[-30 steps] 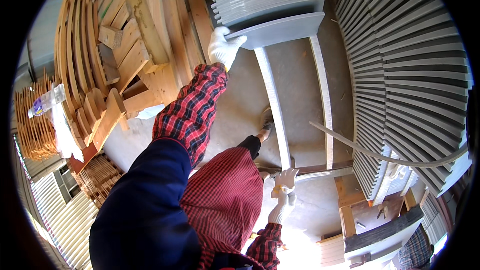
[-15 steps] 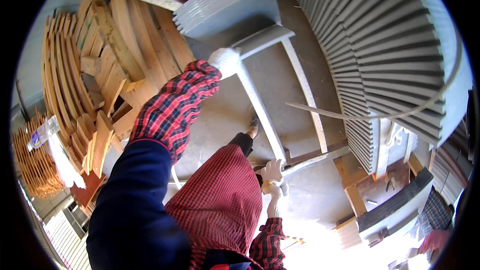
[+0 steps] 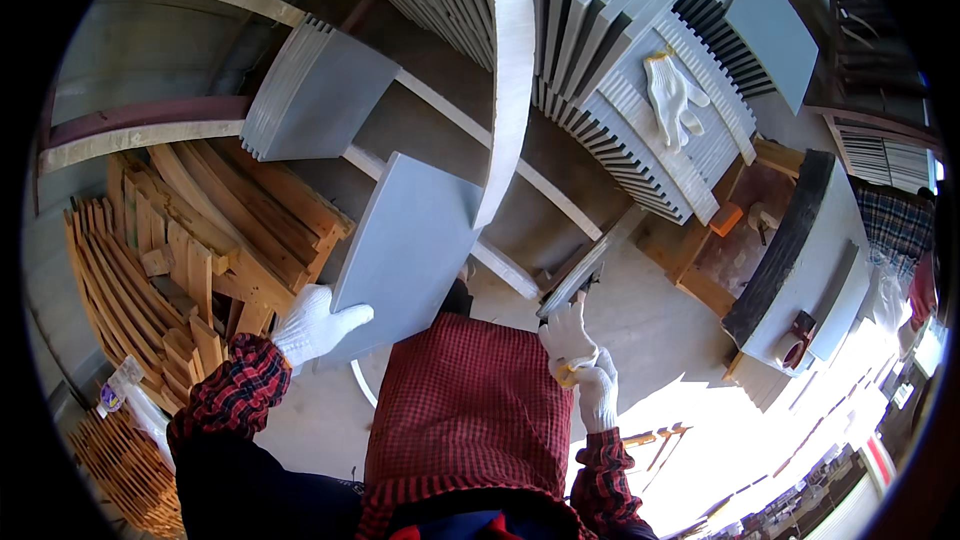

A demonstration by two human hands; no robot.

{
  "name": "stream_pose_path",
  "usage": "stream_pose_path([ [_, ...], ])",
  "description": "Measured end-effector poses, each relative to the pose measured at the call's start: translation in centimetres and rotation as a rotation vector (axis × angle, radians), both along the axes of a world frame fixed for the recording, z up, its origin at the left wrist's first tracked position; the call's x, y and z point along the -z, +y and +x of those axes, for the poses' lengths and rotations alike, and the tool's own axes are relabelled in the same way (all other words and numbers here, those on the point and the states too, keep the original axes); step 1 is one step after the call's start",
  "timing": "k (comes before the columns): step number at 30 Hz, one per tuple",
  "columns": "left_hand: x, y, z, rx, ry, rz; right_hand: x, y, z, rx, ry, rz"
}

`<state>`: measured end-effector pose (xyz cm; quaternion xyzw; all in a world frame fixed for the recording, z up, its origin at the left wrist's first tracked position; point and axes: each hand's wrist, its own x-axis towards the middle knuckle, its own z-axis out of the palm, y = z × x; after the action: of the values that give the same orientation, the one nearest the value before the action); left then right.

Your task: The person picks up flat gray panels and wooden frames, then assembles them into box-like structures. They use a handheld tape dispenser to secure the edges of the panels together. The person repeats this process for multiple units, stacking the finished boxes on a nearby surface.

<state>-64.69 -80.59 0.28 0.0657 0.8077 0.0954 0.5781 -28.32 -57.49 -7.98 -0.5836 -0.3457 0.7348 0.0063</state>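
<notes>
My left hand, in a white knit glove, grips the near left edge of a flat grey board. Its thumb lies over the board's face. The board is tilted in front of my checked red apron, its far right corner close to a pale curved bar. My gloved right hand is closed on a loose white glove with a yellowish cuff, to the right of my apron. That glove's fingers hang out toward the far side.
Grey boards stand on pale rails ahead. Longer rows of grey boards fill the far right. Another white glove lies there. Timber is piled left. A dark-edged grey bench stands right, a person's plaid sleeve beyond.
My left hand has drawn the board off the rails toward my body. My right hand still holds the loose glove. The view has shifted, showing more of the right-hand rows.
</notes>
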Motion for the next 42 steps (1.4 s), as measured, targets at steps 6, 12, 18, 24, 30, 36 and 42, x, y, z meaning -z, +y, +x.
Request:
stream_pose_path([
  [6, -7.0, 6.6, 10.3, 0.028, 0.08, 0.215, 0.8, 8.8, 2.6, 0.176, 0.311, -0.125],
  [12, -9.4, 19.5, 17.0, -0.035, 0.152, 0.25, -0.7, 16.8, 4.5, 0.22, 0.558, -0.199],
  [18, -8.5, 34.1, 18.2, 0.069, 0.231, 0.354, -1.5, 21.8, 6.8, 0.328, 0.603, -0.236],
  [24, -6.1, 44.1, 16.6, 0.168, 0.318, 0.33, -1.4, 24.4, 10.0, 0.379, 0.58, -0.176],
  [30, -2.7, 49.6, 15.4, 0.261, 0.369, 0.371, -2.5, 27.3, 7.2, 0.372, 0.587, -0.019],
  [36, -1.1, 51.0, 13.6, 0.14, 0.204, 0.406, -2.5, 26.1, -0.5, 0.177, 0.682, 0.336],
  [42, -0.3, 50.0, 15.1, -0.629, -0.524, 0.828, -1.1, 23.1, -9.8, 0.102, 0.629, 0.847],
])
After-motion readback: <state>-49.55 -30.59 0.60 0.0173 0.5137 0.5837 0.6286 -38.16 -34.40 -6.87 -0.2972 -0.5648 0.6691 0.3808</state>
